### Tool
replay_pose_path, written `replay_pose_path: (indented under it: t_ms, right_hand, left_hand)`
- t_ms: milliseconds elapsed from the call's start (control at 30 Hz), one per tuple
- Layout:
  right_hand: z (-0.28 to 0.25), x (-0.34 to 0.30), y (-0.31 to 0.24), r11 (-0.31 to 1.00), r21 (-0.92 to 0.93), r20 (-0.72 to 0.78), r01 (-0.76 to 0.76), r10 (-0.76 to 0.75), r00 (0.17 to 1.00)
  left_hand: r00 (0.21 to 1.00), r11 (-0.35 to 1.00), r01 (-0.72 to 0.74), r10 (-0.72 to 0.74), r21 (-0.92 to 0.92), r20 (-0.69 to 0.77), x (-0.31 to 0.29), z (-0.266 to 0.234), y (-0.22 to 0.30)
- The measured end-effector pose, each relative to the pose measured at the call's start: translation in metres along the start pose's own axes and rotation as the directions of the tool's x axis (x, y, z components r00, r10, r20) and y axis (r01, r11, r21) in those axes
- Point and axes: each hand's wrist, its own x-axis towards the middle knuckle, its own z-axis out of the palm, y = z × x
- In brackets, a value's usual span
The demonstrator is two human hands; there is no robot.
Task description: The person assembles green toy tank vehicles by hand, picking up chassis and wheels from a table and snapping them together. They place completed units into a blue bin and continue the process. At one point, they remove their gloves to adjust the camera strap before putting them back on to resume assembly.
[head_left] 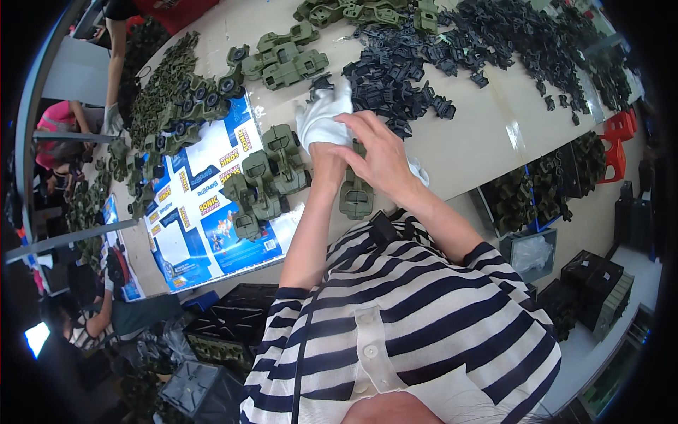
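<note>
A white glove (321,121) covers my left hand (326,109), whose fingers stretch out over the table near the dark parts. With bare fingers my right hand (374,145) pinches the glove at the thumb side of the left wrist. Another piece of white cloth, probably a second glove (418,170), shows beside my right wrist. Below the hands sits a green toy vehicle body (357,196), partly hidden by my right hand. To the left stand green toy vehicles (260,185) with dark wheels.
Dark plastic parts (395,67) lie heaped across the far table. More green vehicle bodies (286,60) and small green parts (166,88) spread at the left. Printed blue-and-white cardboard (212,205) covers the table's left side. Crates of parts (526,194) and a red stool (616,152) stand right.
</note>
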Motion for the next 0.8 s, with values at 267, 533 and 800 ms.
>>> replay_pose_path:
  t_ms: [267,533,800]
  right_hand:
    - [0.023,0.000,0.019,0.978,0.046,0.080,0.203,-0.206,0.975]
    - [0.027,-0.013,-0.021,0.920,0.234,0.136,0.313,-0.350,0.927]
    - [0.036,-0.022,0.010,0.951,0.203,0.172,0.235,-0.271,0.947]
  left_hand:
    - [0.961,0.800,0.047,-0.200,0.598,0.192,0.025,-0.002,0.034]
    - [0.897,0.074,0.403,-0.229,-0.912,0.377,0.006,0.002,-0.036]
    - [0.827,-0.510,0.175,-0.389,-0.843,0.406,0.023,-0.030,0.034]
